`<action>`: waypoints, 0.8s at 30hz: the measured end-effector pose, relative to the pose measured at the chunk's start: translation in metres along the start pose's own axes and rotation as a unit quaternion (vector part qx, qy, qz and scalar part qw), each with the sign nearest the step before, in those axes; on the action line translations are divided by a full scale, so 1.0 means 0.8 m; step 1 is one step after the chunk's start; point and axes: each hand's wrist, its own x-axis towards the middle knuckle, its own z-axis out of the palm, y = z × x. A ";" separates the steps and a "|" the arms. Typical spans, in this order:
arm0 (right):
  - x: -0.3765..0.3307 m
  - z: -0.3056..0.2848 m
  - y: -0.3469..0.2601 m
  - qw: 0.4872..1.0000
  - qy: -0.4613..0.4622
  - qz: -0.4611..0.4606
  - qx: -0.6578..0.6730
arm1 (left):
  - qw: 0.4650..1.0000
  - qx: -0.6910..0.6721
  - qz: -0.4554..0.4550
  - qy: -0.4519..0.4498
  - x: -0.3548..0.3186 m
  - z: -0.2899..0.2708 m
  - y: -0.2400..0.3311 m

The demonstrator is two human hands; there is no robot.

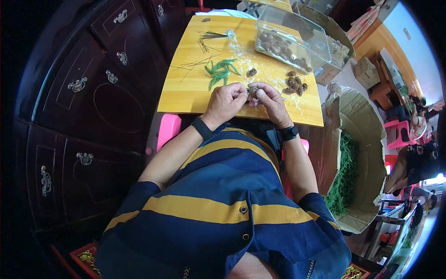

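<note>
Both my hands meet over the near edge of a yellow wooden table (188, 95). In the fingers of my right hand (274, 106) is a brown pine cone (253, 92). My left hand (224, 103) is closed in a pinch right beside the cone; a bit of green shows by its fingertips, but what it grips is too small to make out. Just beyond my left hand lies a small pile of green artificial sprigs (220, 72). One loose pine cone (251, 72) rests past my fingers, and a cluster of pine cones (294, 85) sits to the right.
A clear plastic bin (297, 49) with more cones stands at the far right of the table. Thin dark wires (211, 35) lie at the far left. A large cardboard box (367, 139) of green sprigs is on my right, dark cabinets (111, 88) on my left. People sit farther right.
</note>
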 end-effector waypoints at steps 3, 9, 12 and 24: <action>-0.001 0.000 0.001 1.000 0.016 -0.007 0.002 | 1.000 0.006 0.002 -0.018 -0.002 0.000 -0.002; 0.000 -0.002 0.004 1.000 0.018 -0.015 0.007 | 0.999 -0.020 -0.015 -0.023 -0.003 0.003 -0.004; 0.001 -0.006 0.008 1.000 0.005 -0.003 0.022 | 0.999 -0.022 -0.014 -0.022 -0.003 0.003 -0.002; 0.003 0.000 0.015 0.997 0.017 -0.014 0.073 | 1.000 -0.012 0.004 -0.009 -0.007 0.005 -0.003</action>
